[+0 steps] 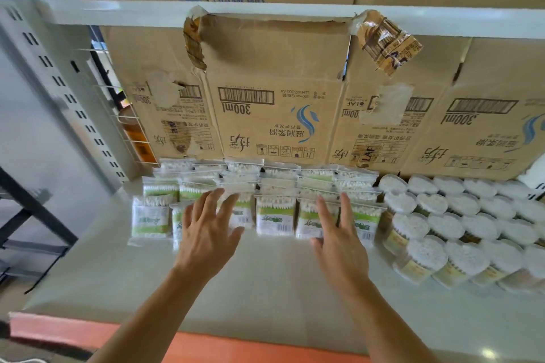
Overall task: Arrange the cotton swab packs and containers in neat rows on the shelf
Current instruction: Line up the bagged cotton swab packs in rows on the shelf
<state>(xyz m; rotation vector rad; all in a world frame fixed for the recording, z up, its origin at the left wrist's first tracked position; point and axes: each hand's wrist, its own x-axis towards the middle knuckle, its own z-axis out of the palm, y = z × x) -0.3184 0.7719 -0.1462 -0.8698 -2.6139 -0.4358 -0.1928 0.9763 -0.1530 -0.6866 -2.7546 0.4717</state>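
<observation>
Clear cotton swab packs (275, 215) with green and white labels stand in several rows on the pale shelf (265, 283), left of centre. Round clear cotton swab containers (460, 227) with white tops fill the right side in rows. My left hand (208, 230) reaches forward with fingers spread, in front of the front-row packs on the left; whether it touches them I cannot tell. My right hand (339, 236) is stretched out with straight fingers over the front-row packs further right. Neither hand holds anything.
Flattened brown cardboard (274, 103) lines the back of the shelf, under a white upper shelf edge (265, 7). A white perforated upright (62, 88) and wire divider (129, 127) stand at the left. The shelf's front lip (206, 345) is orange.
</observation>
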